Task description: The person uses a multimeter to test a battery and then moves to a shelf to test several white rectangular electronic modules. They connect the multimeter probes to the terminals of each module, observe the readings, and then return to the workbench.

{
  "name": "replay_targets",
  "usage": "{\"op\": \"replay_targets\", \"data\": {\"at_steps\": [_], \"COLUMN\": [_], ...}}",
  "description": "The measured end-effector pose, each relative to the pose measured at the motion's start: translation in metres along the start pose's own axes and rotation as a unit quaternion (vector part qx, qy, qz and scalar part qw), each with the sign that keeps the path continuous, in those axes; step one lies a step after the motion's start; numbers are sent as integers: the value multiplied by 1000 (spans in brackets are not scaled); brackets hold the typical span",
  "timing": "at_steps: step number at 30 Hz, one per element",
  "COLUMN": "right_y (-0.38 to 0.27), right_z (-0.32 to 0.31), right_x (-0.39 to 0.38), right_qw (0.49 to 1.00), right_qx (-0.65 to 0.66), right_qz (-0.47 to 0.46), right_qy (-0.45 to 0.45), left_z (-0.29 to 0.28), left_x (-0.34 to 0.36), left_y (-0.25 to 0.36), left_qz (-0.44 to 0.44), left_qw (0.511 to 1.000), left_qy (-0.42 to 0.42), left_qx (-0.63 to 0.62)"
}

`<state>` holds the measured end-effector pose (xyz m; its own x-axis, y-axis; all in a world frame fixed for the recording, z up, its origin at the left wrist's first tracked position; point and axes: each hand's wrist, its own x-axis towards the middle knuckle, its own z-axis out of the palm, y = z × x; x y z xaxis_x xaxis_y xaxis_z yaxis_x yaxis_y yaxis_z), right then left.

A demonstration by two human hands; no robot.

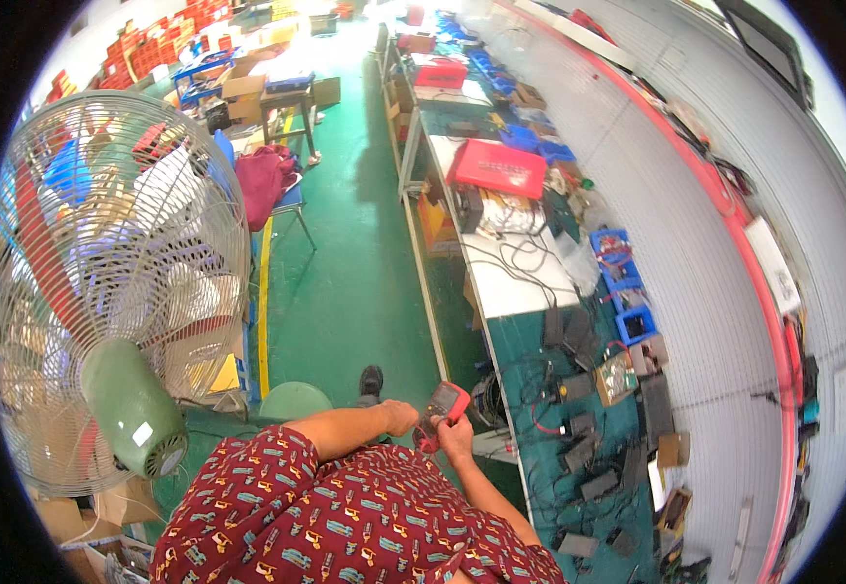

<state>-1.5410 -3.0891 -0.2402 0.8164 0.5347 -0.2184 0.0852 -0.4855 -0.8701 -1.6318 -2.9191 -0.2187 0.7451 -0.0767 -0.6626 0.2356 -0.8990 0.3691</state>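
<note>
In front of my body, my right hand is wrapped round a red handheld multimeter with a dark face. The meter is tilted, its upper end pointing away from me to the right. Close to the meter's left side is my left hand, its fingers curled in. Whatever those fingers may hold is too small to make out. Just right of the meter stands the long workbench, its near part covered by a green mat with black power adapters and tangled cables.
A large caged fan stands close on my left. A green stool is ahead of it, beside the aisle. Farther along are a chair with a maroon cloth, a red case on the bench, and blue bins along the wall.
</note>
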Motion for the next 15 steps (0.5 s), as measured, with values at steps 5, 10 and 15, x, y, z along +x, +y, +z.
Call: {"op": "replay_targets", "data": {"at_steps": [5,10,15], "right_y": [-58,-113,-177], "right_z": [29,63,123], "right_x": [88,210,324], "right_qw": [995,991,989], "right_qx": [-84,-117,-97], "right_qz": [-33,-42,-72], "right_qy": [-44,-57,-85], "left_z": [-60,-166,-246], "left_x": [42,71,87], "left_y": [-66,-147,-256], "left_qz": [-37,-21,-75], "left_qw": [999,999,994], "left_qy": [-27,31,65], "left_qx": [-21,-20,-35]}}
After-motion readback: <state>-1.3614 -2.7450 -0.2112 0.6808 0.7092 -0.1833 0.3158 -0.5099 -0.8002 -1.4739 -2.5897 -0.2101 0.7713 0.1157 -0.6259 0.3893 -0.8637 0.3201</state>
